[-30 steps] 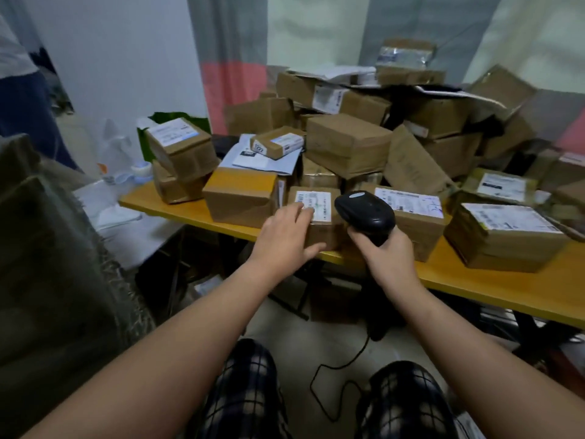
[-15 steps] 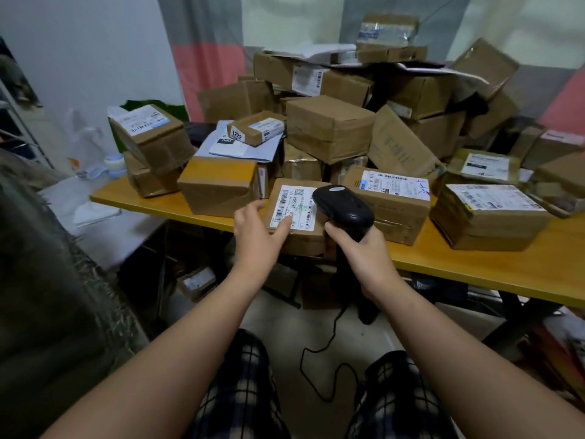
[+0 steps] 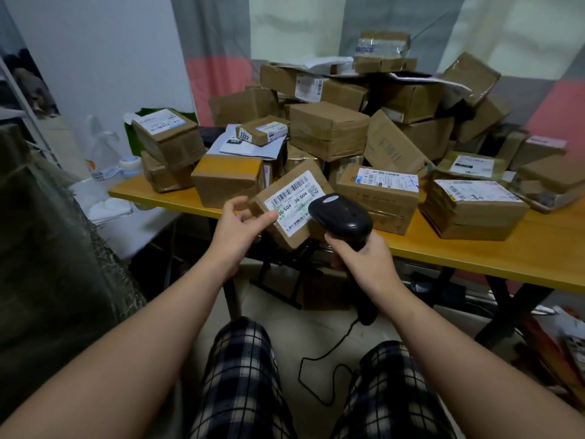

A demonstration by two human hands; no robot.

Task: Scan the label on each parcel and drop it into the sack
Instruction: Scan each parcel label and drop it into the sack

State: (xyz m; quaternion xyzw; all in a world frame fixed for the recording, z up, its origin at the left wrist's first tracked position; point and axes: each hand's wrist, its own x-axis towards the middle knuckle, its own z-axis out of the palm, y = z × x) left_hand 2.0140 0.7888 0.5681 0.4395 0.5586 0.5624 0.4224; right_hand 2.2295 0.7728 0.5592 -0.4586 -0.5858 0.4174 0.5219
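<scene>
Since the earlier frame we have lifted the small brown cardboard parcel (image 3: pixel 289 240) off the front edge of the yellow wooden table (image 3: pixel 474 253), where it lay flat, and turned it askew toward us. Our left hand (image 3: pixel 235 231) pinches its left end, the thumb lying on the label's edge and the other fingers curled at the box's side. The parcel is a flat, tape-wrapped box, held in the air just in front of the table edge. Its white shipping label (image 3: pixel 291 201) covers most of the upper face, with a barcode along the top, "J6-S04" printed twice, a square code at one corner and another barcode at the bottom. Our right hand (image 3: pixel 364 264) is clenched round the handle of the black handheld scanner (image 3: pixel 340 217), whose rounded head overlaps the label's right edge in our view. A black cable (image 3: pixel 319 369) trails from it to the floor. A heap of brown cardboard boxes (image 3: pixel 329 131) fills the table behind. The dark green woven sack (image 3: pixel 47 248) stands at our left, well apart from the parcel.
</scene>
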